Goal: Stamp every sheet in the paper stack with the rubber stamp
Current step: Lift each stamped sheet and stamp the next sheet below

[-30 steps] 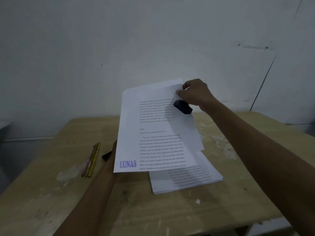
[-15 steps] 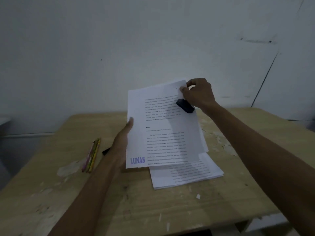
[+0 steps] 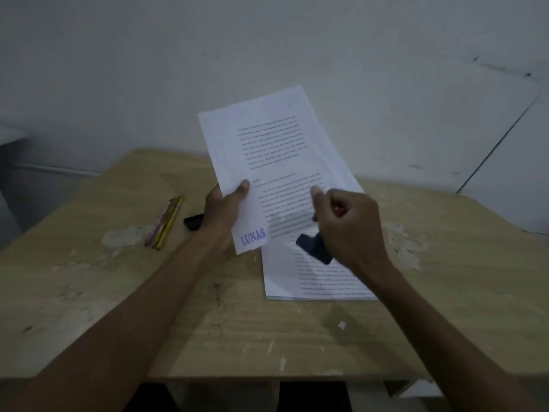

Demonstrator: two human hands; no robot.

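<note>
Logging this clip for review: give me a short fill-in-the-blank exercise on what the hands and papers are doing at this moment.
1. The left hand holds up a sheet stamped with the purple word ____.
2. The right hand grips the dark ____, held above the paper stack.
3. The pencils lie on the wooden table to the ____ of the paper stack.

Missing words: LUNAS; rubber stamp; left

Head-worn view, forward-down, close.
</note>
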